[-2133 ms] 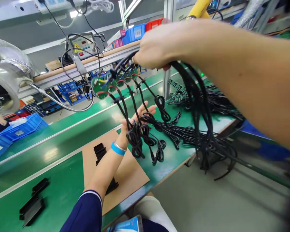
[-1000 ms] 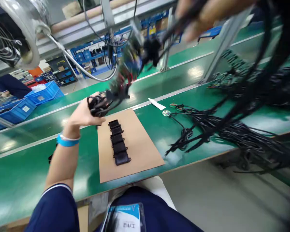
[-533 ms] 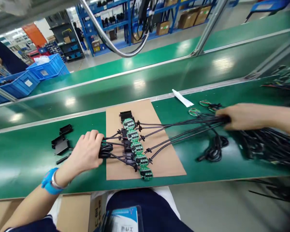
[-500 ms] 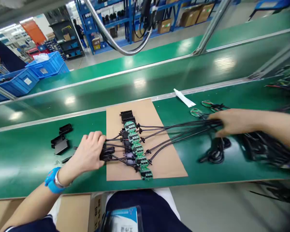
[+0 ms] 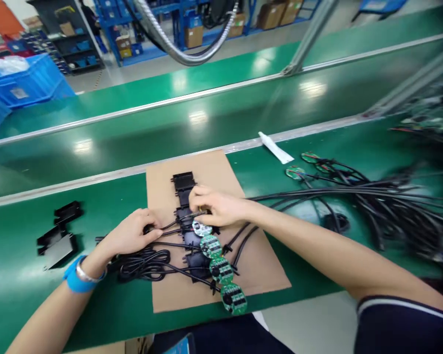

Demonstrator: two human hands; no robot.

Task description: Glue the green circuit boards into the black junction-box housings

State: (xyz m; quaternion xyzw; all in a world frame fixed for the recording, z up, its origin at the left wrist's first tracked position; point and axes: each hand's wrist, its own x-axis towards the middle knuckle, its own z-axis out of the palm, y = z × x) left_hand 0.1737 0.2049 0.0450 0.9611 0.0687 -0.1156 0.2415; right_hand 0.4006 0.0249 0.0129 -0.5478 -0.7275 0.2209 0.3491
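Observation:
A row of small round green circuit boards [image 5: 221,269] with black cables attached lies over a line of black plastic housings [image 5: 183,183] on a brown cardboard sheet [image 5: 260,265]. My right hand [image 5: 216,206] is closed in a pinch on the top board of the row, pressing it at a housing. My left hand [image 5: 131,235] is closed on one black cable just left of the row. Coiled cable ends [image 5: 143,263] lie below my left hand.
A big tangle of black cables [image 5: 387,206] with more boards lies at the right on the green bench [image 5: 317,255]. Loose black housings [image 5: 57,236] sit at the left. A white tube [image 5: 275,146] lies behind. A green conveyor belt [image 5: 206,123] runs beyond; blue crates [image 5: 25,81] stand far left.
My right hand let go of the long cables at the right and came in to the top board. My left hand shifted its hold on the short cables. The view has tilted down and closer.

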